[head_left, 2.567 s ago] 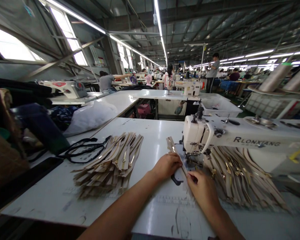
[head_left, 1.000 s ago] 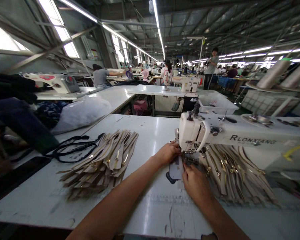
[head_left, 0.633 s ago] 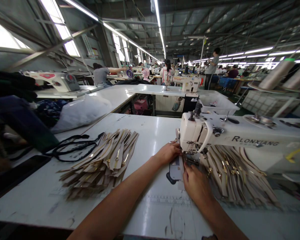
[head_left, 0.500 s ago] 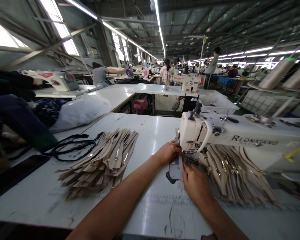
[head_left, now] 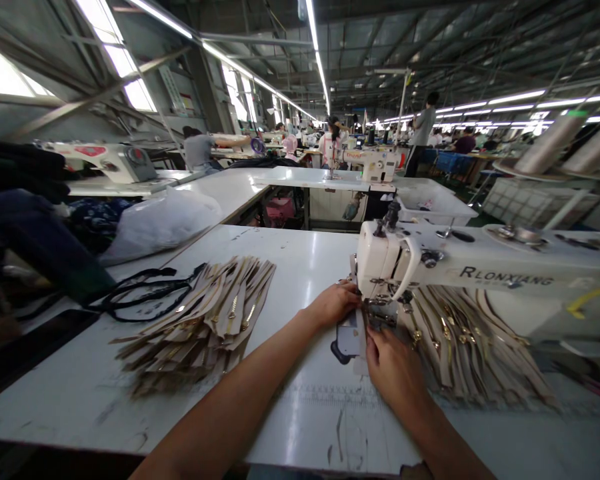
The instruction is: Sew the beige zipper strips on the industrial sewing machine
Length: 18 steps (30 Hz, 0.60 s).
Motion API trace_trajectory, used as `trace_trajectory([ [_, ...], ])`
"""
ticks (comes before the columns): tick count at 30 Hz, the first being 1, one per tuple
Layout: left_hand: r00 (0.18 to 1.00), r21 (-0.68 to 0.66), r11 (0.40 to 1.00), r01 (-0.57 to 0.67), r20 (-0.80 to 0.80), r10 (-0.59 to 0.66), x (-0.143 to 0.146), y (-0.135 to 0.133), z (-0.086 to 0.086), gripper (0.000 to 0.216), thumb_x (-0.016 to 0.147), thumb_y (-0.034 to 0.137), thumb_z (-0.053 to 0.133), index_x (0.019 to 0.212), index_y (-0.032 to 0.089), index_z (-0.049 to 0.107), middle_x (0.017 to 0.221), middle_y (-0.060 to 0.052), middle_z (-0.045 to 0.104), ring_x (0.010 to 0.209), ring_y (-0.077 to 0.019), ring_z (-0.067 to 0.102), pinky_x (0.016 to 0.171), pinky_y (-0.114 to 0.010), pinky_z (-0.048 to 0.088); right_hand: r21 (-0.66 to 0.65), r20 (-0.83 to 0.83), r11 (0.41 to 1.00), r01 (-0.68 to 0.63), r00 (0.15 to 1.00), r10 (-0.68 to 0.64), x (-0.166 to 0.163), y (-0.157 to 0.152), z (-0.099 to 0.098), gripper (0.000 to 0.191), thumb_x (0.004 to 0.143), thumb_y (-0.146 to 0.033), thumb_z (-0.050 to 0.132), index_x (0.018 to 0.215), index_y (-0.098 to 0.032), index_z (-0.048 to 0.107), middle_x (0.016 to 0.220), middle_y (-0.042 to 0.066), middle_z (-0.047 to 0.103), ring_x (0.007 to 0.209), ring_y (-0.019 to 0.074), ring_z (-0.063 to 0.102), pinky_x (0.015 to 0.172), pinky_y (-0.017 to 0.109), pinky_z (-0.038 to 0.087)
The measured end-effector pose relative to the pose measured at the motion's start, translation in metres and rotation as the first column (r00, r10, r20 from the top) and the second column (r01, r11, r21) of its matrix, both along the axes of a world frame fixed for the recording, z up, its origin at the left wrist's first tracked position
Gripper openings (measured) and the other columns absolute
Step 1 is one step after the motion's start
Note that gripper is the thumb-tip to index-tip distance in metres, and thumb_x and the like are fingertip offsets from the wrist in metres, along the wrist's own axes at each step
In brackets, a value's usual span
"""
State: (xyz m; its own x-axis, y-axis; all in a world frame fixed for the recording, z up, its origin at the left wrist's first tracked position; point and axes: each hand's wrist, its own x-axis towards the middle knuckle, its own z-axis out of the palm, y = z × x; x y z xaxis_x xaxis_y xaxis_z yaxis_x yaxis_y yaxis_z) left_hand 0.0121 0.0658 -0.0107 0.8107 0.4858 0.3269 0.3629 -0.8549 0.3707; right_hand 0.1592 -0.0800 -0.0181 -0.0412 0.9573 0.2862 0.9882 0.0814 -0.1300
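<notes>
A beige zipper [head_left: 361, 360] runs lengthwise under the needle area of the white sewing machine [head_left: 430, 260]. My left hand [head_left: 339, 301] is at the left of the presser foot, fingers closed on the zipper's far part; its fingertips are partly hidden by the machine head. Nearer to me, my right hand [head_left: 394, 363] pinches the zipper's right edge just in front of the foot. A fanned pile of beige zippers [head_left: 205, 327] with gold-coloured teeth and pulls lies left of my left arm. More zippers [head_left: 473, 347] are spread beneath the machine arm, right of my right hand.
Black cords [head_left: 150, 293] lie on the white table [head_left: 300, 427] beyond the left pile. A white plastic bag [head_left: 163, 223] sits at the far left. Thread cones [head_left: 553, 143] stand at right. Another sewing machine [head_left: 370, 163], a white bin [head_left: 435, 203] and several people are farther off.
Almost nothing differs. The view has shifted slightly, and both hands keep their places on the zipper beside the presser foot.
</notes>
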Motion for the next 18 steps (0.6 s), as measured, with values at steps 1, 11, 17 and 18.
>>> trace_trajectory([
  [1, 1.0, -0.005, 1.0, -0.002, -0.002, 0.002, 0.0, -0.002, 0.001, 0.02, 0.092, 0.017, 0.055, 0.082, 0.018, 0.072, 0.096, -0.007, 0.067, 0.102, -0.0206, 0.059, 0.095, -0.031, 0.044, 0.005, -0.01, 1.0, 0.002, 1.0, -0.001, 0.0, -0.001, 0.0, 0.03, 0.092, -0.02, 0.046, 0.11, -0.02, 0.069, 0.095, 0.006, 0.072, 0.077, 0.0203, 0.07, 0.062, 0.029, 0.051],
  [11, 1.0, -0.064, 0.998, 0.004, -0.024, -0.005, -0.006, -0.007, 0.006, 0.013, 0.088, 0.024, 0.062, 0.096, 0.02, 0.071, 0.113, -0.006, 0.063, 0.111, -0.0223, 0.055, 0.105, -0.035, 0.04, 0.034, -0.019, 0.999, -0.017, 1.0, 0.018, 0.002, -0.001, 0.0, 0.029, 0.09, -0.016, 0.048, 0.106, -0.021, 0.07, 0.094, 0.005, 0.072, 0.077, 0.0172, 0.069, 0.063, 0.025, 0.049],
  [17, 0.996, -0.084, 0.994, -0.07, -0.054, 0.066, -0.004, -0.014, 0.013, 0.015, 0.086, 0.025, 0.065, 0.099, 0.017, 0.066, 0.115, -0.008, 0.059, 0.104, -0.0212, 0.059, 0.094, -0.032, 0.049, 0.064, -0.045, 0.997, -0.052, 0.997, 0.055, 0.004, -0.001, -0.004, 0.028, 0.089, -0.015, 0.046, 0.103, -0.02, 0.07, 0.092, 0.007, 0.071, 0.074, 0.0186, 0.068, 0.062, 0.028, 0.049],
  [18, 0.991, -0.08, 0.99, -0.118, -0.07, 0.112, -0.004, -0.017, 0.016, 0.019, 0.085, 0.025, 0.066, 0.101, 0.016, 0.065, 0.116, -0.009, 0.058, 0.102, -0.0214, 0.06, 0.091, -0.032, 0.05, 0.072, -0.055, 0.996, -0.054, 0.997, 0.058, 0.004, -0.001, -0.003, 0.028, 0.089, -0.015, 0.046, 0.103, -0.02, 0.07, 0.091, 0.007, 0.071, 0.074, 0.0187, 0.068, 0.062, 0.028, 0.048],
])
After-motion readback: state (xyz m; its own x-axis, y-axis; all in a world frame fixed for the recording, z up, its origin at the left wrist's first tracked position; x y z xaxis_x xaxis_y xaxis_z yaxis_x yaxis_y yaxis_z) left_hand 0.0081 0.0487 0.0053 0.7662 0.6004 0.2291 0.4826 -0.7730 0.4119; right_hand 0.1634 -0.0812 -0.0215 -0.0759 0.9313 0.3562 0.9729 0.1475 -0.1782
